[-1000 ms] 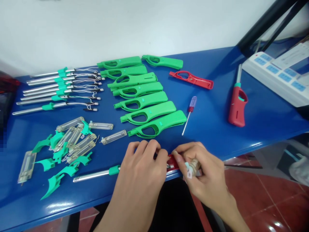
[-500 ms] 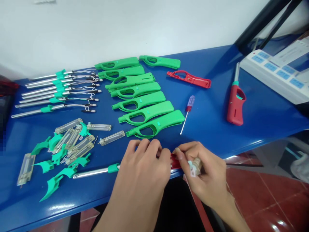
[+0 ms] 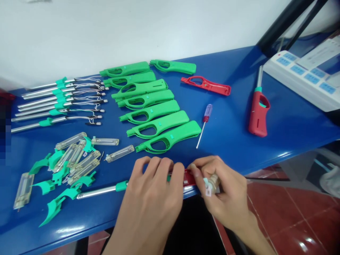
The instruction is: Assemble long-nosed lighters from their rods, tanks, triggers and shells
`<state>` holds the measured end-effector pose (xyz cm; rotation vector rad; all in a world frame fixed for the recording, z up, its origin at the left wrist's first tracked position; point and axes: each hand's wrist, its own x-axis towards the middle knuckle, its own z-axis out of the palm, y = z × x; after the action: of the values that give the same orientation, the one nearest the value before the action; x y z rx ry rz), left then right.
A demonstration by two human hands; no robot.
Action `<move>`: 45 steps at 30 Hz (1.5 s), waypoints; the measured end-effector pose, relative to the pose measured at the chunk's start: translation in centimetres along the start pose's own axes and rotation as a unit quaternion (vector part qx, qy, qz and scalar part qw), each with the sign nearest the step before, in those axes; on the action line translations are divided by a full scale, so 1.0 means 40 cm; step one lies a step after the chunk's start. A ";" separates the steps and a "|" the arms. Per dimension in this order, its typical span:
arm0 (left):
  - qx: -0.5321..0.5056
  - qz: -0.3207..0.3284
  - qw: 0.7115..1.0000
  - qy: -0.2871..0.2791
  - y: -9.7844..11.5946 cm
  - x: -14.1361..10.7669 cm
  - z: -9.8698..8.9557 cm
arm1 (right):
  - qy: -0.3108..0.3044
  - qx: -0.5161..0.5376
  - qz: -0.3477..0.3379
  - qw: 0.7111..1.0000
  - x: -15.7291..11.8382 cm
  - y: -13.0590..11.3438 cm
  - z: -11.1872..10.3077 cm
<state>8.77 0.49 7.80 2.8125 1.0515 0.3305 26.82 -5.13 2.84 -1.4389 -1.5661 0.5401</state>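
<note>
A red lighter shell half (image 3: 189, 178) lies at the table's front edge, mostly hidden under my hands. From its left side sticks a metal lighter tube (image 3: 98, 191) with a teal collar. My left hand (image 3: 156, 194) is closed over the shell from above, fingers bent down onto it. My right hand (image 3: 225, 191) is closed around a clear fuel tank (image 3: 213, 182) with a small teal valve end, held in the palm. Its thumb and index fingertip pinch close together at the shell's right part; whatever is between them is too small to make out.
Green lighter shells (image 3: 164, 124) lie in a column, with wired metal tubes (image 3: 53, 106) to their left. Loose clear tanks (image 3: 120, 153) and teal triggers (image 3: 53, 211) are at front left. A screwdriver (image 3: 206, 118), red shell half (image 3: 209, 86), assembled red lighter (image 3: 259, 113) and power strip (image 3: 300, 76) sit rightward.
The view has shifted slightly, so the table items appear a little farther left. My hands keep nearly the same hold, and a bit of green now shows between my left fingers.
</note>
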 end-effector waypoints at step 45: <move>-0.206 -0.066 0.950 0.225 0.000 -0.095 0.111 | -0.052 -0.123 0.099 0.986 0.028 -0.049 -0.071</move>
<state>7.08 -2.18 2.88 2.3287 1.0820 1.0768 28.24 -5.23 6.20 -1.7926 -1.6237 0.5610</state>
